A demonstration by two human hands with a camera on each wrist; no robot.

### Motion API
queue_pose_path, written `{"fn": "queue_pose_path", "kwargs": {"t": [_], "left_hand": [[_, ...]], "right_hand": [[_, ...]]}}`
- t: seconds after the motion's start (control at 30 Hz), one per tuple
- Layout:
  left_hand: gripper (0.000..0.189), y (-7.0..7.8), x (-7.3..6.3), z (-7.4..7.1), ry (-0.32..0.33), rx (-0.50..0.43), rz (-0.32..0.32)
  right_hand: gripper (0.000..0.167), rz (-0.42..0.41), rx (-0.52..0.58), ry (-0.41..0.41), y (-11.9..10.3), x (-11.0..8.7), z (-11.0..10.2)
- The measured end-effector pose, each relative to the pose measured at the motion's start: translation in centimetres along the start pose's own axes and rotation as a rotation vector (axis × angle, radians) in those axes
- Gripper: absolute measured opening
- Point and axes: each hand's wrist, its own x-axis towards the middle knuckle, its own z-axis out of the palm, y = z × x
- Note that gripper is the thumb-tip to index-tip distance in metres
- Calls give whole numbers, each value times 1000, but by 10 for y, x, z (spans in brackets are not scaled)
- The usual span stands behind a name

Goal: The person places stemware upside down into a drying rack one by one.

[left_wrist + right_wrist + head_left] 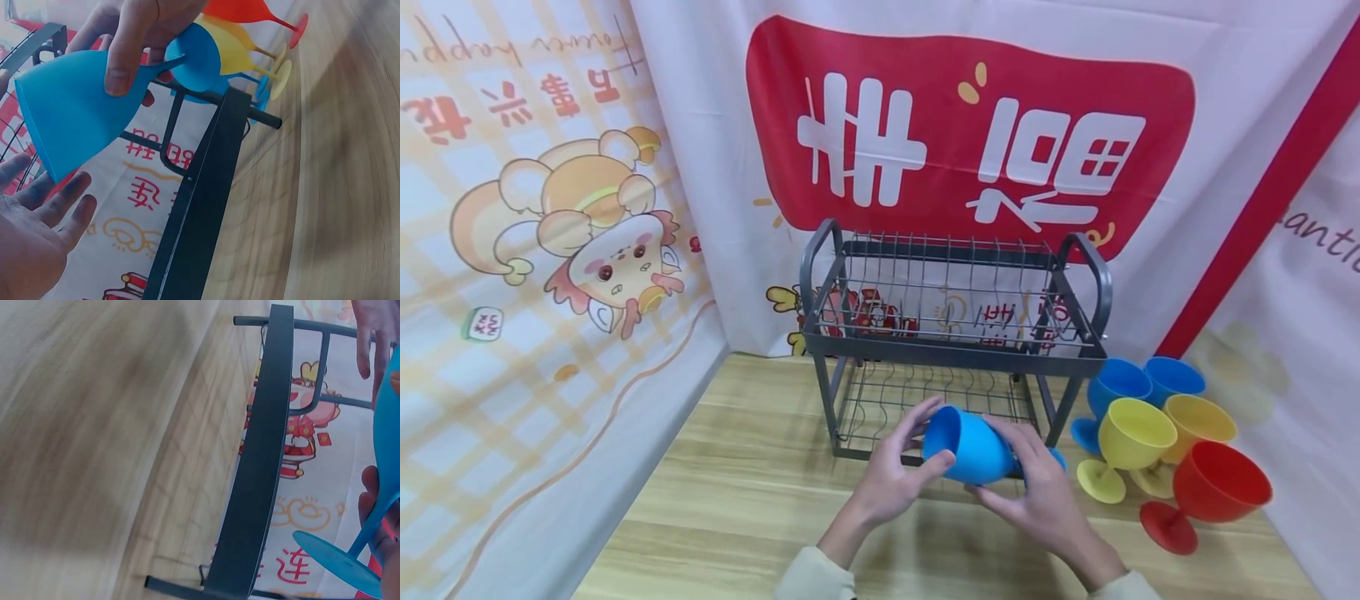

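A blue plastic goblet (977, 448) is held tilted on its side in front of the rack, its mouth toward the left. My right hand (1041, 492) grips the goblet around the lower bowl and stem, thumb and fingers on opposite sides. At the rim, my left hand (887, 479) has its fingers spread and nearly straight; they are at the cup's mouth in the left wrist view, where the goblet (78, 103) shows its whole bowl. The round foot (337, 562) of the goblet sticks out past the right hand in the right wrist view.
A dark two-tier wire dish rack (955, 354) stands behind the hands on the wooden table (715, 500). To its right stand two blue goblets (1118, 387), two yellow goblets (1137, 433) and a red goblet (1221, 483). Printed cloth (700, 100) hangs around the table.
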Motion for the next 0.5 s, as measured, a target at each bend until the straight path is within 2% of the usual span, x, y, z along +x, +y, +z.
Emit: {"fn": "queue_pose_path", "kwargs": {"t": [0.3, 0.5], "left_hand": [[75, -5, -10, -17, 0, 47, -46], [72, -13, -15, -23, 31, 63, -69]], "right_hand": [[100, -120, -124, -92, -7, 10, 11], [99, -180, -200, -126, -8, 14, 15]]}}
